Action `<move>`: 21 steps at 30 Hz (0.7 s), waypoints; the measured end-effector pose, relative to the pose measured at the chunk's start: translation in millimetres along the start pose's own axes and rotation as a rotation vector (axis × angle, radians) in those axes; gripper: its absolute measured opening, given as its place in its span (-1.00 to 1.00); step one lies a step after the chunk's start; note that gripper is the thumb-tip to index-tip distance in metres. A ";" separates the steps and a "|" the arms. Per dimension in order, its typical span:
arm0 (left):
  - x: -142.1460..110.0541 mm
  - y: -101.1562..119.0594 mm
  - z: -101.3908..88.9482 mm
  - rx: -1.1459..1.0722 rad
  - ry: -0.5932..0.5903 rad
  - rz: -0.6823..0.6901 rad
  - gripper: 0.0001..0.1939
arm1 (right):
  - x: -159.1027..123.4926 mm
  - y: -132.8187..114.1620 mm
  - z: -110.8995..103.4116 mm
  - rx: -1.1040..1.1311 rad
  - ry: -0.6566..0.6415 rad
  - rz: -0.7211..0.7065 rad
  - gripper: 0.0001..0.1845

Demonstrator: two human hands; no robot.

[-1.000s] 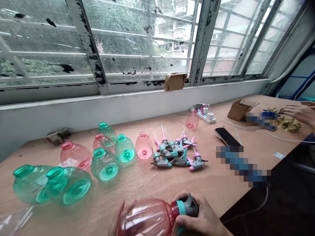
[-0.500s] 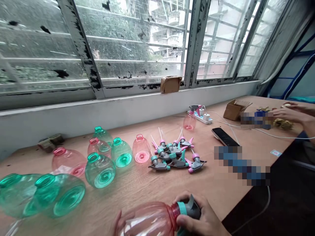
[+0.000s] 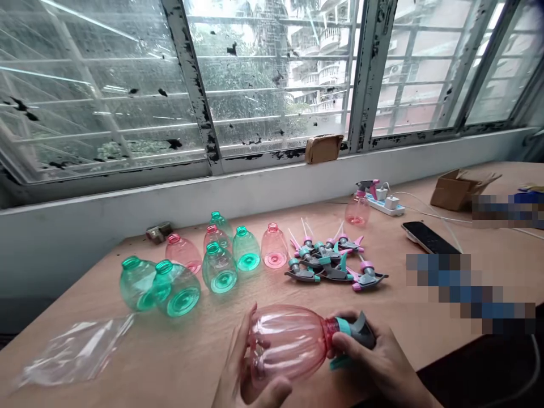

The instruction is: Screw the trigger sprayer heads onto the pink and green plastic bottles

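Observation:
I hold a pink see-through bottle (image 3: 289, 343) on its side just above the table's near edge. My left hand (image 3: 244, 371) is wrapped round the bottle's base. My right hand (image 3: 374, 362) is closed on the grey and teal spray head (image 3: 355, 330) seated at the bottle's neck. Beyond it lies a pile of several loose spray heads (image 3: 331, 260), grey with teal or pink collars. Several empty green and pink bottles (image 3: 221, 266) stand and lie at the middle left.
A crumpled clear plastic bag (image 3: 76, 351) lies at the near left. A pink bottle with its spray head fitted (image 3: 358, 207) stands by a white power strip (image 3: 385, 204). A black phone (image 3: 427, 237), a cardboard box (image 3: 457, 190) and cables lie at the right.
The view has swung left and pulled back, so the bottle and both hands now show in full. The other person's hands at the far right have left the picture.

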State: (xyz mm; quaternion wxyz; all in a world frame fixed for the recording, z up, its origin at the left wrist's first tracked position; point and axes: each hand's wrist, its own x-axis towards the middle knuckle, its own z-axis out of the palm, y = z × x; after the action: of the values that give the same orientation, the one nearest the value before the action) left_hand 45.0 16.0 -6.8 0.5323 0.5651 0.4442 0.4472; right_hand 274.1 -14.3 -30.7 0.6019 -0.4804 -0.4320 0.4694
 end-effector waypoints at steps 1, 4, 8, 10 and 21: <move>-2.7 -0.9 0.2 -0.010 -0.002 0.028 0.01 | 0.6 -0.4 -0.2 -0.001 -0.012 -0.009 -0.58; -8.7 -4.2 0.1 -0.015 0.012 0.086 -0.01 | 3.0 -0.2 0.2 -0.024 -0.043 -0.033 -0.59; -5.9 -9.5 4.4 -0.046 0.023 0.135 0.08 | 3.0 0.3 0.3 -0.117 -0.058 -0.079 -0.61; -1.0 -11.9 9.2 -0.096 0.046 0.111 0.17 | 1.1 -0.4 -1.1 -0.170 -0.049 -0.116 -0.62; 4.8 -6.2 20.7 -0.077 0.139 0.034 -0.12 | -1.6 -3.9 -5.2 -0.080 -0.038 -0.017 -0.51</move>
State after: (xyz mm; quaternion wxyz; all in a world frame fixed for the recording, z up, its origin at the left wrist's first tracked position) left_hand 66.1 16.7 -13.5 0.5137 0.5196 0.4529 0.5109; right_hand 279.4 -17.1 -27.9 0.5776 -0.4916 -0.4658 0.4557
